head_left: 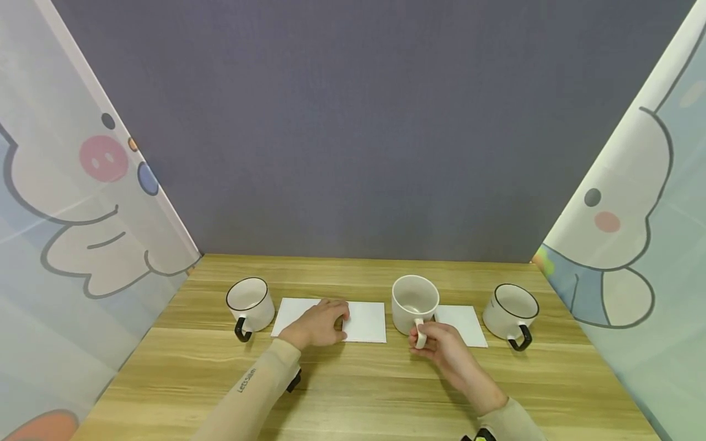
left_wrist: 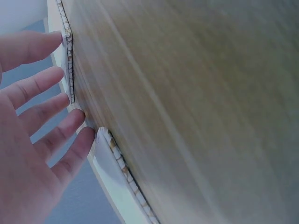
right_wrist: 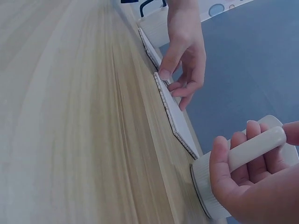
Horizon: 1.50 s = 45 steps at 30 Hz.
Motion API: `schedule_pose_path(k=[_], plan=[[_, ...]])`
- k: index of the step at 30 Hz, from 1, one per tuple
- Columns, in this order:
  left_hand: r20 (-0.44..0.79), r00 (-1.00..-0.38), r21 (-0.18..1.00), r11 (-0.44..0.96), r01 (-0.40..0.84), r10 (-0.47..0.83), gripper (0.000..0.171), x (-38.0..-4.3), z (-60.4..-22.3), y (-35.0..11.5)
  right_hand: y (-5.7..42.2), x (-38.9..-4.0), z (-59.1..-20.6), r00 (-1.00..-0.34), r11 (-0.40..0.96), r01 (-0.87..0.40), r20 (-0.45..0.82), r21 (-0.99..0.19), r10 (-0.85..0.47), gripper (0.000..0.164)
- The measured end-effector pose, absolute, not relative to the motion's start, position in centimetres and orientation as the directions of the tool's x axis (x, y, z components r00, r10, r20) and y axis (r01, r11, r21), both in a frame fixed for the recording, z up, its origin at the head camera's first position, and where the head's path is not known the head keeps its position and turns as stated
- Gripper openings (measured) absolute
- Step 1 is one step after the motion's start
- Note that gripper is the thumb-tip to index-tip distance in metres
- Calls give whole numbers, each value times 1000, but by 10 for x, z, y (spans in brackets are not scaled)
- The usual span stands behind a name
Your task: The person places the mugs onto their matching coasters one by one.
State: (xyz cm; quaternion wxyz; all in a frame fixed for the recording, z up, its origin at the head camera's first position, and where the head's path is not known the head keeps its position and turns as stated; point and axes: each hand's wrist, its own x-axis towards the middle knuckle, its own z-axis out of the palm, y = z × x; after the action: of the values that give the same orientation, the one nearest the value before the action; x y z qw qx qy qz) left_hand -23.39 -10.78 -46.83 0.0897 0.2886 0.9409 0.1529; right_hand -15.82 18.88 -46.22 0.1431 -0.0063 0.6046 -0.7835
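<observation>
My right hand (head_left: 445, 353) grips the pale handle of a white mug (head_left: 404, 318), its fingers curled through and round it. The mug stands upright between the middle and right white cards. Over the gap between two white corrugated cards lies my left hand (head_left: 318, 324), fingers loosely bent. Its fingertips are right at the left edge of the middle card (head_left: 366, 322), and the hand covers part of the left card (head_left: 289, 311). In the left wrist view the fingers (left_wrist: 39, 86) are spread and loosely extended near the card edges. The right wrist view shows the mug's handle (right_wrist: 257, 148) up close.
A white mug with black rim and handle (head_left: 254, 309) stands at the left. Another black-rimmed mug (head_left: 504, 315) stands at the right, beside the right card (head_left: 462, 324). All rest on a wooden table (head_left: 353, 398). A grey panel (head_left: 353, 135) rises behind, with printed curtains (head_left: 623, 202) at both sides.
</observation>
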Motion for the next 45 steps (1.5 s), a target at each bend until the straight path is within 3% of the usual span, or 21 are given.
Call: schedule_pose_path(k=[9,30,45], plan=[[-90,-822,365,787,498,562,26,-233,-470,-108,184,-153,-465,-967,-242,176,-121,-954,-225,23],[-85,-823,398,776,489,562,26,-234,-468,-110,169,-146,-468,-996,-254,85,-74,-963,-52,38],[-81,-813,430,756,494,577,25,-237,-472,-112,167,-144,-468,-997,-227,54,-38,-972,-74,41]])
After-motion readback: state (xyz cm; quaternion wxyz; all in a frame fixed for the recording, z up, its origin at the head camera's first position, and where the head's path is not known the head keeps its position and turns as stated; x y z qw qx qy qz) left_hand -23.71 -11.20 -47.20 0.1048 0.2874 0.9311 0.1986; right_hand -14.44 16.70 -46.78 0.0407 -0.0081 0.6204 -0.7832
